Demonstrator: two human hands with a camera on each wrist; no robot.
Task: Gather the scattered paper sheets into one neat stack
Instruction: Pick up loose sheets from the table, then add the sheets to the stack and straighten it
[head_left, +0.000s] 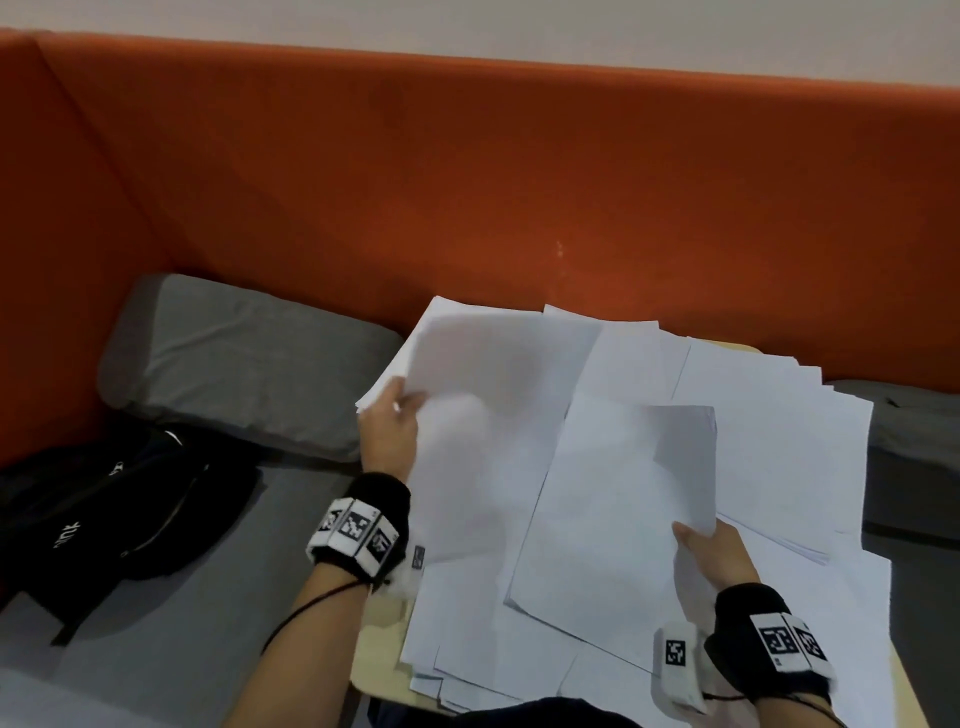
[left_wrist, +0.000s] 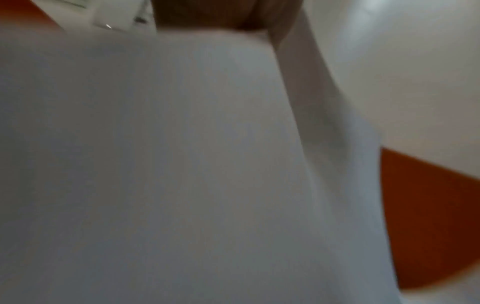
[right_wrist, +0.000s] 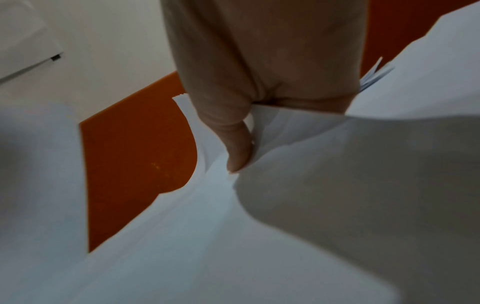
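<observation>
With each hand, left hand (head_left: 388, 431) and right hand (head_left: 714, 553), only pinching a floppy bundle of paper sheets (head_left: 623, 499), loose pages may slip off the desk (head_left: 376, 660).

Orange upholstered backrest (head_left: 467, 182) ran behind and above grips, pale wall (head_left: 519, 26) over it. Grey cushion (head_left: 234, 364) lay left of left-side grip. Black bag (head_left: 119, 514) sat further left on grey seat (head_left: 156, 649). Dim, soft light.
</observation>
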